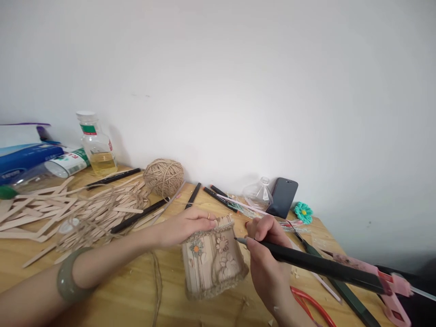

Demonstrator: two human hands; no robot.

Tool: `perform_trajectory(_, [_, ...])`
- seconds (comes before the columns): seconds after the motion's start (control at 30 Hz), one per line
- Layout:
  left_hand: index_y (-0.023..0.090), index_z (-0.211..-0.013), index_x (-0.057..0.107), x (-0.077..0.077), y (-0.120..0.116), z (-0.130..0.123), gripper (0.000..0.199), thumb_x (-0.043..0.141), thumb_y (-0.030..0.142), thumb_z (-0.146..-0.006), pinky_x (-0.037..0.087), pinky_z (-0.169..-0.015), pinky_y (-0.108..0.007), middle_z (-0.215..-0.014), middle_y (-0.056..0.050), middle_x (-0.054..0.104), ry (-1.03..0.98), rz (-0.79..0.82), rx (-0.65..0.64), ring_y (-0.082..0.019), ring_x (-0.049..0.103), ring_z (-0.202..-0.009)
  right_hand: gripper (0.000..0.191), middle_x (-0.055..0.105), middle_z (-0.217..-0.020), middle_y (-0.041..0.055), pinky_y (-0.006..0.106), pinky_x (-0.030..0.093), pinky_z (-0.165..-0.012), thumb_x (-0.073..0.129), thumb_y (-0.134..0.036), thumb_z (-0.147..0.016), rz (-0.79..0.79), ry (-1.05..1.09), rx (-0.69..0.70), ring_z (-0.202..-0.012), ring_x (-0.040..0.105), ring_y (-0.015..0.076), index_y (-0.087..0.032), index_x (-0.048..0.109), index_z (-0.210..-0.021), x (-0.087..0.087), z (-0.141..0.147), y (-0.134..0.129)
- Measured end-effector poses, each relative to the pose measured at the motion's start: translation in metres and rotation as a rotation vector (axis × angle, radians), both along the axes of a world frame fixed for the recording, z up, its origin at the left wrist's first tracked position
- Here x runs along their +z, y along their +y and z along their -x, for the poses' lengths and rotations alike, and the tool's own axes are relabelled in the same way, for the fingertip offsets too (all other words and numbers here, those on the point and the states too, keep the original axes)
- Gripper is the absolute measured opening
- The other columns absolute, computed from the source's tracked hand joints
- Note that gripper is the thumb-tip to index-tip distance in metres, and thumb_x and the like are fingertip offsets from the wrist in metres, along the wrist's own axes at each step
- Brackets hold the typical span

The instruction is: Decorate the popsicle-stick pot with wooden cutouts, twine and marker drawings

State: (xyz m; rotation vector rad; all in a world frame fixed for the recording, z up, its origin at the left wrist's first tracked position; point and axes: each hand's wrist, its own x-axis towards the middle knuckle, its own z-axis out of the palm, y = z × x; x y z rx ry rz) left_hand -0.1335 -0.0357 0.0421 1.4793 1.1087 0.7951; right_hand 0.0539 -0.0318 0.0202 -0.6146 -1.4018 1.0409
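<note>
My left hand (190, 227) is closed on the top rim of a small holder made of wooden craft sticks (204, 268), with twine braided along its upper and lower edges. Flowers decorate its front; one is coloured grey-green with an orange centre, the others look brown or plain. In my right hand (270, 263) is a black marker pen (316, 268). Its grey tip points left, close to the holder's right side; whether it touches cannot be made out. The holder stands slightly tilted on the wooden table (136, 295).
Loose craft sticks (102, 209) and a twine ball (164, 176) lie left, near a bottle of yellow liquid (98, 150). Behind are more markers (193, 195), a phone (283, 197) and a teal flower (303, 212). Red handles (311, 304) and a pink glue gun (395, 304) lie right.
</note>
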Motion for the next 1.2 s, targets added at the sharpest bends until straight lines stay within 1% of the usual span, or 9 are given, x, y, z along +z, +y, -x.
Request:
perform_trajectory(0.1, [0.018, -0.073, 0.062, -0.001, 0.002, 0.001, 0.023, 0.052, 0.038, -0.08, 0.042, -0.074, -0.026, -0.079, 0.0, 0.061, -0.02, 0.031, -0.062, -0.018, 0.054, -0.082, 0.018, 0.03, -0.061, -0.0054, 0.027, 0.021, -0.052, 0.054, -0.011, -0.069, -0.011, -0.007, 0.008, -0.058, 0.028, 0.0138, -0.023, 0.042, -0.065, -0.001, 0.002, 0.001])
perform_trajectory(0.2, [0.018, -0.064, 0.054, -0.003, 0.005, 0.0, 0.024, 0.05, 0.036, -0.08, 0.039, -0.07, -0.025, -0.07, 0.002, 0.053, -0.009, 0.027, -0.064, -0.017, 0.049, -0.075, 0.018, 0.03, -0.06, -0.0056, 0.027, 0.021, -0.051, 0.054, -0.01, -0.067, 0.008, -0.004, 0.002, -0.057, 0.028, 0.0135, -0.023, 0.042, -0.064, -0.005, 0.004, 0.001])
perform_trajectory(0.33, [0.019, -0.062, 0.048, -0.006, 0.006, -0.002, 0.025, 0.048, 0.037, -0.08, 0.034, -0.062, -0.025, -0.065, 0.002, 0.043, -0.011, 0.039, -0.069, -0.015, 0.042, -0.065, 0.016, 0.033, -0.06, -0.0056, 0.027, 0.024, -0.052, 0.056, -0.015, -0.074, 0.033, -0.024, -0.038, -0.058, 0.031, 0.0133, -0.023, 0.044, -0.066, -0.011, 0.006, 0.001])
perform_trajectory(0.43, [0.019, -0.062, 0.046, -0.007, 0.005, -0.003, 0.026, 0.047, 0.037, -0.08, 0.032, -0.061, -0.026, -0.064, 0.003, 0.04, -0.015, 0.04, -0.087, -0.014, 0.039, -0.064, 0.017, 0.037, -0.061, -0.0055, 0.026, 0.026, -0.053, 0.058, -0.018, -0.076, 0.044, -0.05, -0.063, -0.058, 0.033, 0.0129, -0.022, 0.045, -0.065, -0.013, 0.006, 0.002])
perform_trajectory(0.53, [0.019, -0.062, 0.045, -0.007, 0.004, -0.004, 0.026, 0.046, 0.036, -0.081, 0.032, -0.063, -0.026, -0.065, 0.003, 0.04, -0.023, 0.028, -0.098, -0.014, 0.038, -0.065, 0.018, 0.04, -0.062, -0.0053, 0.026, 0.026, -0.051, 0.059, -0.02, -0.076, 0.067, -0.067, -0.065, -0.057, 0.034, 0.0122, -0.022, 0.045, -0.065, -0.012, 0.006, 0.004])
perform_trajectory(0.7, [0.019, -0.06, 0.042, -0.007, 0.004, -0.004, 0.028, 0.045, 0.036, -0.082, 0.031, -0.062, -0.026, -0.064, 0.003, 0.038, -0.026, 0.015, -0.106, -0.014, 0.037, -0.065, 0.018, 0.038, -0.061, -0.0059, 0.024, 0.021, -0.047, 0.058, -0.022, -0.076, 0.108, -0.06, -0.047, -0.053, 0.03, 0.0107, -0.022, 0.044, -0.064, -0.012, 0.005, 0.006])
perform_trajectory(0.93, [0.018, -0.062, 0.045, -0.009, 0.007, -0.003, 0.026, 0.046, 0.037, -0.081, 0.034, -0.064, -0.027, -0.066, 0.002, 0.042, -0.01, 0.025, -0.096, -0.015, 0.04, -0.067, 0.018, 0.039, -0.057, -0.0062, 0.024, 0.027, -0.05, 0.056, -0.016, -0.074, -0.013, -0.107, -0.1, -0.054, 0.035, 0.0114, -0.022, 0.044, -0.062, -0.013, 0.005, 0.005])
perform_trajectory(1.07, [0.018, -0.063, 0.049, -0.013, 0.009, -0.002, 0.027, 0.048, 0.039, -0.079, 0.035, -0.065, -0.027, -0.066, 0.002, 0.045, 0.014, 0.029, -0.071, -0.016, 0.042, -0.069, 0.019, 0.039, -0.057, -0.0067, 0.023, 0.028, -0.049, 0.056, -0.015, -0.074, -0.07, -0.197, -0.062, -0.053, 0.035, 0.0111, -0.022, 0.043, -0.062, -0.013, 0.003, 0.004])
perform_trajectory(1.2, [0.017, -0.068, 0.055, -0.014, 0.008, -0.002, 0.026, 0.048, 0.039, -0.08, 0.037, -0.07, -0.028, -0.071, 0.0, 0.052, 0.031, 0.021, -0.047, -0.019, 0.047, -0.076, 0.019, 0.035, -0.056, -0.007, 0.024, 0.026, -0.048, 0.057, -0.018, -0.075, -0.093, -0.271, -0.026, -0.052, 0.033, 0.0114, -0.023, 0.042, -0.063, -0.012, 0.0, 0.003])
